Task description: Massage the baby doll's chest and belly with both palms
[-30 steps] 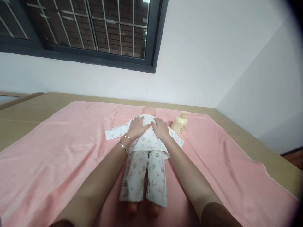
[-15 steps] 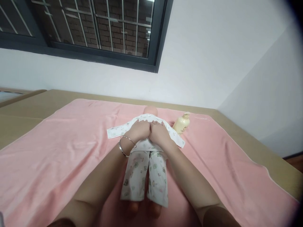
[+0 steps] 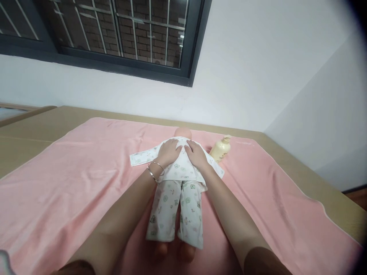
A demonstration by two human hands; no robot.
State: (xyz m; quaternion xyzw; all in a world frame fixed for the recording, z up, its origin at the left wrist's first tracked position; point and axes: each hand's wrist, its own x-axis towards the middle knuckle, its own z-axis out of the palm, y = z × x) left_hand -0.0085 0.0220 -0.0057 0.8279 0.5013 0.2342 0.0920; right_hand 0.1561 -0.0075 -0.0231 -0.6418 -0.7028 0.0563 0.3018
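Doll's head [image 3: 182, 132] near blanket's far edge [image 3: 134, 123]

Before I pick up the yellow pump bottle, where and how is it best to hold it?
Probably the wide body of the pump bottle, below its narrower neck, coming from the right: that side faces the pink cloth, while the doll's sleeve and your right hand lie to its left and near side.
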